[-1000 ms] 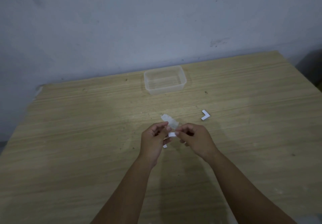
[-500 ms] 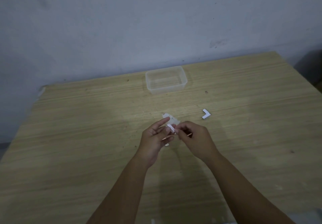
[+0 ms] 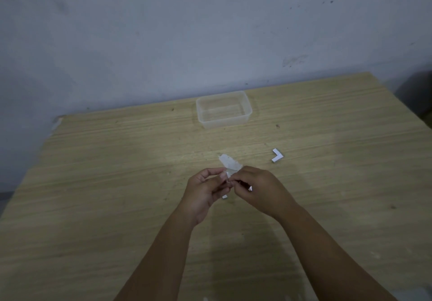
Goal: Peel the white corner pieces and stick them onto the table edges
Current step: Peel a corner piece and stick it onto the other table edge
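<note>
**Peeling stage: risks while the backing is worked loose**

The left hand (image 3: 205,189) and the right hand (image 3: 259,187) meet above the tabletop (image 3: 105,183), fingers curled and pinching one small white corner piece (image 3: 225,196) between them; only slivers of it show below the fingers. A translucent backing strip (image 3: 230,163) lies just beyond the fingertips; whether it touches them cannot be told. A second corner piece (image 3: 277,155) lies on the tabletop to the right, well apart from the hands. A clear plastic container (image 3: 224,112) stands near the far edge, by the wall (image 3: 210,31). Likely hazards: the exposed adhesive folding onto itself or sticking to a fingertip, and the small piece slipping from so narrow a pinch. The dim light makes the liner edge harder to find.
</note>
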